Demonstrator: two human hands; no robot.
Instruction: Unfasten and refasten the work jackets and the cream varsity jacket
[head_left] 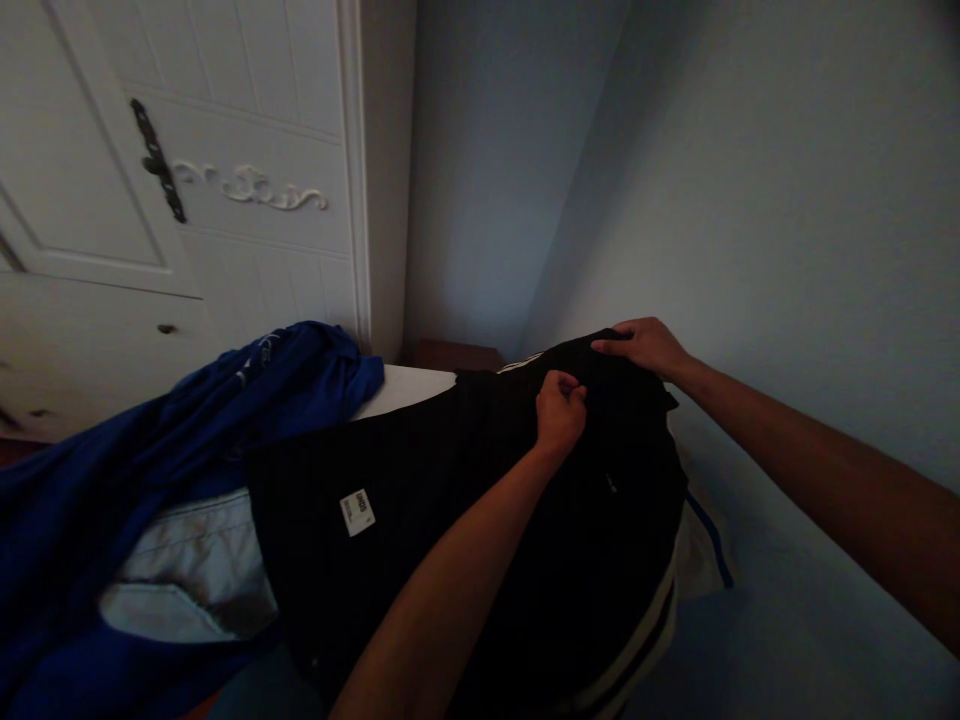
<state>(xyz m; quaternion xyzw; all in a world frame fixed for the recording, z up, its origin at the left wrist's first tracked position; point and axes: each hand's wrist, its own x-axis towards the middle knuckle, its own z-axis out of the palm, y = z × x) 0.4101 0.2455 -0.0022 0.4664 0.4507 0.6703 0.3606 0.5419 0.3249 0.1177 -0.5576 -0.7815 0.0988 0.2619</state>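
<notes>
A black garment (420,490) with a white label patch lies spread over a pile of clothes. My right hand (651,348) grips its far right edge, thumb on top and fingers behind the cloth. Beside it, my left hand (561,412) is closed, with thumb and curled fingers pinching at the dark fabric. A small white mark shows on the cloth below the hands. Whether this is one black garment or two overlapping is hard to make out in the dim light.
Blue clothing (300,390) and a light grey garment (195,560) lie at the left. White-striped cloth (637,650) hangs at the lower right. A white wardrobe (247,130) stands behind on the left, with a pale wall (787,200) close on the right.
</notes>
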